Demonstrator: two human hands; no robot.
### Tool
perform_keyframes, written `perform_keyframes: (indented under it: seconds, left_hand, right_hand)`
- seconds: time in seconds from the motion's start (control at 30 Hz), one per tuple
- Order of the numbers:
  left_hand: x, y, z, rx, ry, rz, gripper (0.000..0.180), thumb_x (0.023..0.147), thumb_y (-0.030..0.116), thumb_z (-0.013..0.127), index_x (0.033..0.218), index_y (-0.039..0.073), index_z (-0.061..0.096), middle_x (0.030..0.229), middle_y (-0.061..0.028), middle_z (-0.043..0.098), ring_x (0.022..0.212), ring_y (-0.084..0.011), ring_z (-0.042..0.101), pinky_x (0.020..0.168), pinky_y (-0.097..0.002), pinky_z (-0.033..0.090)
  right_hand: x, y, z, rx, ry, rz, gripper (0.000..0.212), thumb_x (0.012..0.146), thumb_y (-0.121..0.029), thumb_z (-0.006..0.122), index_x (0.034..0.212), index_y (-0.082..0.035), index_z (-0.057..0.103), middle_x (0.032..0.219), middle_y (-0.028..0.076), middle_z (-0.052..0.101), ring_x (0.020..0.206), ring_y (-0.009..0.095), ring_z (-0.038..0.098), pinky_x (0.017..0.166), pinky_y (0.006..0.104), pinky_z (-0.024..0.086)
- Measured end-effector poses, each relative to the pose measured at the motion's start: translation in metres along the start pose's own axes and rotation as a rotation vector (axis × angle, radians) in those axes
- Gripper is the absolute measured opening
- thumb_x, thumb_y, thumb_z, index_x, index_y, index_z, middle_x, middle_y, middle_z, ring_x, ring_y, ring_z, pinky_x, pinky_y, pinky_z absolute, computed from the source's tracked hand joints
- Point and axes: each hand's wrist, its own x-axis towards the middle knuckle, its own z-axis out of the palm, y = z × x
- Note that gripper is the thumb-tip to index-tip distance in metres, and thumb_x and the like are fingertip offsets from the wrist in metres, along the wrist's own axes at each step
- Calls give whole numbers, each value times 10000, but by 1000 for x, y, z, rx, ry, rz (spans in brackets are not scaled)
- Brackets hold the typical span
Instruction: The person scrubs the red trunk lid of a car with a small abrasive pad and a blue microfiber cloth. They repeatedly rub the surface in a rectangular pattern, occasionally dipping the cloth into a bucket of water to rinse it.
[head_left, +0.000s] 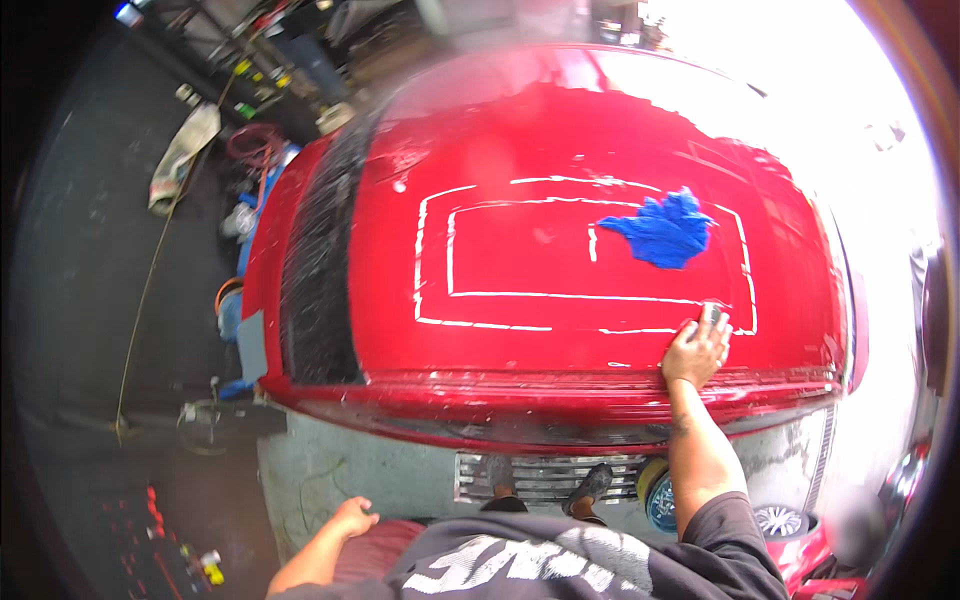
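Observation:
My right hand (696,352) reaches over the red car roof (520,250). Its fingers press a small greyish block (711,313) against the paint, at the lower right of the white marks. The block's kind is too small to tell. White paste-like lines (580,296) form two nested, broken rectangles, with a short dash inside. A crumpled blue cloth (665,232) lies across the right part of the lines, beyond my right hand. My left hand (352,518) hangs by my side, away from the car, with its fingers loosely apart and nothing visible in it.
The car's dark windscreen (322,250) is on the left. A metal floor grate (550,478) lies by my feet, with a round blue-and-yellow object (660,495) beside it. Coiled hoses (258,147) and clutter stand beyond the bonnet. A second red car (790,560) is at lower right.

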Motion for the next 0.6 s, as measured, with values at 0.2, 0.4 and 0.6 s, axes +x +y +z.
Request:
perform_keyframes:
  seconds: [0.2, 0.4, 0.6]
  left_hand:
    - [38, 391, -199, -449, 631, 1091, 722, 873, 431, 891, 1471, 158, 594, 1431, -233, 589, 1321, -388, 565, 1099, -513, 485]
    - [-21, 716, -231, 58, 767, 1268, 1308, 680, 808, 871, 1752, 426, 226, 1817, -307, 52, 1635, -635, 74, 1175, -887, 231]
    - [25, 838, -174, 301, 824, 1141, 914, 894, 811, 690, 1667, 372, 480, 1809, -172, 259, 1666, -513, 176, 1233, -830, 235]
  right_hand:
    - [5, 11, -3, 0, 50, -10, 556, 1101, -342, 522, 1645, -225, 526, 1744, 165, 417, 1613, 387, 366, 1299, 558, 294]
    - [1, 1, -7, 55, 16, -5, 550, 1096, -339, 538, 1631, -211, 545, 1746, 171, 415, 1628, 392, 343, 1310, 571, 278]
    - [-3, 1, -2, 77, -37, -11, 563, 1112, -362, 496, 1656, -218, 509, 1777, 179, 351, 1647, 390, 303, 1324, 563, 258]
